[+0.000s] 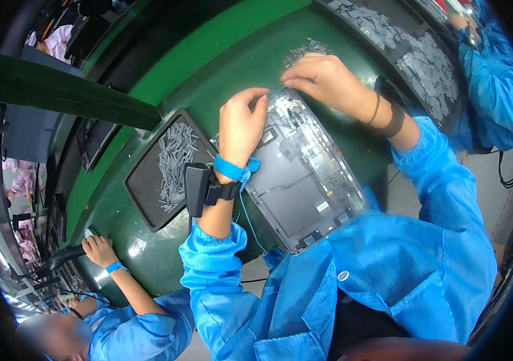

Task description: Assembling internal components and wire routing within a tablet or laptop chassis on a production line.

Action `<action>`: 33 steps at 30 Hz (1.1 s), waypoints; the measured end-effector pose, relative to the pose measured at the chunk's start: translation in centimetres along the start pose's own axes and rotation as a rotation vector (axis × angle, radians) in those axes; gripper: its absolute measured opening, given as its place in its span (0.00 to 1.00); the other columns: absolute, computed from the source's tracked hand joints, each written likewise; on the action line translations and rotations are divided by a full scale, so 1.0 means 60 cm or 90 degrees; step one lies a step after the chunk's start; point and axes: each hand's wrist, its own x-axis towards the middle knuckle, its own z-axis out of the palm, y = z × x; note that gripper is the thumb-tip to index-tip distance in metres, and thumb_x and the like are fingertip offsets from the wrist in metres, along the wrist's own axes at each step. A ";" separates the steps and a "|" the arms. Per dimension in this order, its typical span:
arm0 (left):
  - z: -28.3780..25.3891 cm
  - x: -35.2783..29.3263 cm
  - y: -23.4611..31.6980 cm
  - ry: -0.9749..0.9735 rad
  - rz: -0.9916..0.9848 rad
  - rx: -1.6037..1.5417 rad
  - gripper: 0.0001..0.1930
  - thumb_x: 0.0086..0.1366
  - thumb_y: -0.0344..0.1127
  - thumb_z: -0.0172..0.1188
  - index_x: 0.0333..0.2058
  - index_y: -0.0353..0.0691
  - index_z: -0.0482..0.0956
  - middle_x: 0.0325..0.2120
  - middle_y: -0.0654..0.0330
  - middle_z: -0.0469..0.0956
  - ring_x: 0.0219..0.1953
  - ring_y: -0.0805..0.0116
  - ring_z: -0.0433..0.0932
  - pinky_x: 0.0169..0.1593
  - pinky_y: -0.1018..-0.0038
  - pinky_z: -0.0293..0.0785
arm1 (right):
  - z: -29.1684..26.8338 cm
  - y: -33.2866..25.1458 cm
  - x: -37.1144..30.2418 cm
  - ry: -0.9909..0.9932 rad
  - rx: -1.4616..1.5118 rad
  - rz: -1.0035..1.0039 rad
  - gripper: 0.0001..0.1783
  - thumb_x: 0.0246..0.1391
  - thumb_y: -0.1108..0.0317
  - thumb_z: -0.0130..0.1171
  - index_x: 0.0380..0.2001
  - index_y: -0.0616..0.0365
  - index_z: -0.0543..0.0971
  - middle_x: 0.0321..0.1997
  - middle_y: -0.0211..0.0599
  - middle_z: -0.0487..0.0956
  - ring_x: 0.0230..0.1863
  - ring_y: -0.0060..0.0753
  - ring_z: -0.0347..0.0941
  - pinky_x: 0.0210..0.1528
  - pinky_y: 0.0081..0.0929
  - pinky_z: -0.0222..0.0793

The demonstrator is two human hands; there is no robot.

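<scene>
The table [112, 210] looks smooth and shiny, the parts tray [144, 183] like dull plastic, the open electronic device [289, 207] partly like metal, the jacket [383, 243] like wrinkly cloth.

An electronics assembly workshop, as I view it remotely.
I see a green bench [202, 96], a black tray [142, 175] of small grey parts [175, 159], an opened device [289, 207] showing circuitry [325, 159], blue-smocked co-workers [497, 90], and people in pink [59, 41] beyond.

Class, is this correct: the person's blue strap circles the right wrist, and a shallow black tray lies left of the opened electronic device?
No: in the head view, the blue strap circles the left wrist. A shallow black tray does lie left of the opened electronic device.
</scene>
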 end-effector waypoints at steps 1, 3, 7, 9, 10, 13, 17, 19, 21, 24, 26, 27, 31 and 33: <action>0.002 -0.001 0.001 -0.012 -0.008 0.000 0.09 0.61 0.31 0.59 0.38 0.33 0.82 0.28 0.55 0.83 0.31 0.72 0.80 0.37 0.76 0.74 | 0.000 0.001 -0.001 0.001 -0.001 -0.001 0.05 0.50 0.70 0.61 0.29 0.60 0.81 0.28 0.38 0.79 0.32 0.42 0.74 0.39 0.35 0.70; 0.002 0.000 -0.001 -0.014 -0.015 -0.012 0.09 0.61 0.31 0.59 0.37 0.33 0.82 0.28 0.54 0.83 0.30 0.72 0.80 0.37 0.76 0.75 | 0.000 0.002 -0.003 -0.002 -0.045 -0.017 0.04 0.47 0.69 0.62 0.26 0.58 0.80 0.26 0.36 0.78 0.33 0.39 0.73 0.38 0.35 0.71; 0.002 0.001 -0.001 -0.018 -0.031 -0.018 0.09 0.60 0.31 0.60 0.37 0.32 0.82 0.27 0.54 0.83 0.30 0.72 0.81 0.37 0.76 0.75 | 0.015 0.003 -0.002 -0.010 -0.120 -0.083 0.05 0.45 0.69 0.63 0.22 0.57 0.78 0.24 0.33 0.74 0.34 0.38 0.71 0.37 0.34 0.71; 0.006 -0.001 -0.003 -0.013 -0.011 -0.017 0.09 0.60 0.31 0.60 0.37 0.32 0.82 0.28 0.53 0.83 0.30 0.70 0.81 0.37 0.75 0.75 | 0.025 0.012 -0.002 -0.068 -0.168 -0.130 0.06 0.44 0.69 0.63 0.20 0.57 0.76 0.24 0.32 0.70 0.35 0.37 0.69 0.36 0.33 0.71; 0.007 -0.002 -0.003 -0.008 0.006 -0.016 0.09 0.60 0.31 0.60 0.37 0.33 0.82 0.29 0.52 0.83 0.30 0.68 0.81 0.37 0.75 0.75 | 0.028 0.011 -0.001 -0.069 -0.167 -0.135 0.07 0.43 0.69 0.63 0.20 0.56 0.76 0.24 0.32 0.68 0.35 0.37 0.68 0.36 0.32 0.72; 0.012 -0.002 -0.002 0.011 0.072 0.049 0.09 0.59 0.30 0.61 0.37 0.32 0.82 0.30 0.50 0.82 0.30 0.63 0.82 0.37 0.73 0.76 | 0.031 0.002 0.007 -0.047 -0.147 -0.099 0.05 0.43 0.70 0.63 0.22 0.58 0.76 0.26 0.33 0.71 0.35 0.39 0.71 0.37 0.34 0.72; 0.017 0.000 0.003 0.016 0.090 0.069 0.08 0.58 0.30 0.61 0.35 0.32 0.82 0.30 0.48 0.81 0.30 0.57 0.81 0.37 0.70 0.75 | 0.027 0.019 0.016 -0.075 -0.019 0.014 0.04 0.44 0.71 0.61 0.24 0.60 0.78 0.28 0.38 0.76 0.34 0.44 0.74 0.37 0.36 0.72; 0.017 0.000 0.002 0.025 0.121 0.133 0.07 0.58 0.30 0.61 0.33 0.32 0.82 0.29 0.49 0.81 0.31 0.54 0.80 0.37 0.68 0.75 | 0.024 0.034 0.023 -0.182 0.046 -0.025 0.05 0.46 0.71 0.59 0.25 0.62 0.79 0.29 0.43 0.79 0.33 0.47 0.77 0.37 0.38 0.73; 0.020 -0.003 0.001 0.035 0.143 0.147 0.07 0.58 0.30 0.61 0.33 0.32 0.82 0.29 0.49 0.81 0.32 0.53 0.80 0.38 0.67 0.75 | 0.020 0.041 0.025 -0.228 0.048 -0.014 0.07 0.48 0.68 0.60 0.29 0.60 0.80 0.29 0.42 0.79 0.34 0.46 0.75 0.39 0.37 0.72; 0.020 -0.009 -0.001 0.054 0.190 0.181 0.07 0.59 0.29 0.60 0.33 0.32 0.82 0.30 0.48 0.80 0.33 0.51 0.80 0.38 0.65 0.75 | 0.022 0.042 0.020 -0.203 -0.041 -0.131 0.06 0.47 0.68 0.60 0.26 0.60 0.79 0.26 0.39 0.77 0.31 0.44 0.75 0.36 0.36 0.73; 0.020 -0.011 -0.001 0.066 0.224 0.218 0.06 0.58 0.28 0.60 0.32 0.32 0.81 0.29 0.48 0.80 0.33 0.51 0.79 0.39 0.64 0.75 | 0.025 0.040 0.021 -0.209 -0.090 -0.143 0.05 0.46 0.69 0.60 0.25 0.60 0.78 0.25 0.39 0.75 0.30 0.44 0.75 0.35 0.36 0.73; 0.021 -0.009 0.000 0.066 0.223 0.219 0.06 0.58 0.28 0.60 0.32 0.32 0.81 0.29 0.48 0.80 0.33 0.51 0.79 0.39 0.64 0.75 | 0.026 0.038 0.021 -0.216 -0.140 -0.152 0.05 0.46 0.69 0.59 0.24 0.59 0.77 0.23 0.39 0.74 0.29 0.43 0.74 0.34 0.36 0.73; 0.023 -0.004 0.001 0.029 0.246 0.274 0.05 0.57 0.27 0.60 0.32 0.33 0.79 0.27 0.50 0.79 0.31 0.50 0.77 0.37 0.63 0.74 | 0.026 0.032 0.023 -0.222 -0.186 -0.153 0.05 0.44 0.70 0.59 0.22 0.59 0.75 0.22 0.39 0.72 0.27 0.43 0.73 0.32 0.37 0.72; 0.023 -0.005 -0.005 0.036 0.261 0.276 0.04 0.56 0.27 0.60 0.31 0.34 0.78 0.26 0.51 0.78 0.29 0.51 0.76 0.37 0.62 0.74 | 0.024 0.034 0.028 -0.281 -0.186 -0.144 0.06 0.46 0.69 0.59 0.27 0.60 0.76 0.24 0.40 0.74 0.29 0.45 0.74 0.32 0.37 0.72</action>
